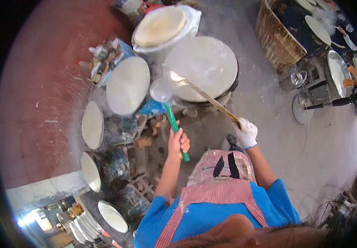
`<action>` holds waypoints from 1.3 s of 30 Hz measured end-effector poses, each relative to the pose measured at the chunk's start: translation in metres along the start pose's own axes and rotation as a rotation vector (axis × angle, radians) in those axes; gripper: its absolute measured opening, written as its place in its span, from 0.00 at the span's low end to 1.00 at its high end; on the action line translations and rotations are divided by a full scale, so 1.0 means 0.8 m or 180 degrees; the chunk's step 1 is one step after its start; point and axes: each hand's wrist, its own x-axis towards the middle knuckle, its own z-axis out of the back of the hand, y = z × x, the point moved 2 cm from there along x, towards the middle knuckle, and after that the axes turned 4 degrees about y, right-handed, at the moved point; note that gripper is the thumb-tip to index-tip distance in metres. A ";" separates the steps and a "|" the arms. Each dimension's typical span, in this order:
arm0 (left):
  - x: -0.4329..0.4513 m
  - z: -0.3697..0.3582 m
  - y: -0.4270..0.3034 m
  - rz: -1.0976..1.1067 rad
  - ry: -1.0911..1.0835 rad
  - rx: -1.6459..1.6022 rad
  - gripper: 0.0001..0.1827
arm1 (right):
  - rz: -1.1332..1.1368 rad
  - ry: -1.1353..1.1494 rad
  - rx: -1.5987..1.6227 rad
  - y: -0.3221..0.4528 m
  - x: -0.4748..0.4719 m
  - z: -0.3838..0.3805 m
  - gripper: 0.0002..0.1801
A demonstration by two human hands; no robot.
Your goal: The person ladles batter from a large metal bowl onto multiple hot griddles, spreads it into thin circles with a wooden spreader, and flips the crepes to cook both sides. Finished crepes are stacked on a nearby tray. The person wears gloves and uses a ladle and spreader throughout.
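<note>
My left hand, bare, grips the green handle of a ladle; its blurred round bowl is up in steam, left of a large round griddle. In my right hand, which wears a white knit glove, is one end of a long thin wooden strip. The strip slants up to the left across the griddle's near left part; a wet, shiny patch shows near its far end. Whether the strip touches the griddle cannot be told. A pale, smooth layer covers the griddle top.
A stack of thin round sheets lies on white plastic beyond the griddle. More round pale-topped griddles curve down the left side. At right are a rough, stained curved screen, a metal basin and a standing fan. Another person's arm shows at top right.
</note>
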 end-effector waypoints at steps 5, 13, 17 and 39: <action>-0.008 0.006 -0.004 0.1063 0.0708 -0.1340 0.18 | 0.0183 -0.0708 -0.0036 0.006 0.001 0.013 0.10; -0.069 0.047 0.002 0.0839 0.1139 -0.2040 0.22 | -0.0613 0.0337 0.0642 -0.109 0.016 -0.033 0.18; -0.081 0.089 0.026 0.0327 0.0779 -0.1863 0.16 | -0.0978 0.0164 0.0072 -0.118 0.079 -0.022 0.19; -0.343 0.429 0.056 -0.1322 -0.0367 -0.3500 0.12 | 0.4068 0.1082 0.0081 0.763 0.052 -0.481 0.10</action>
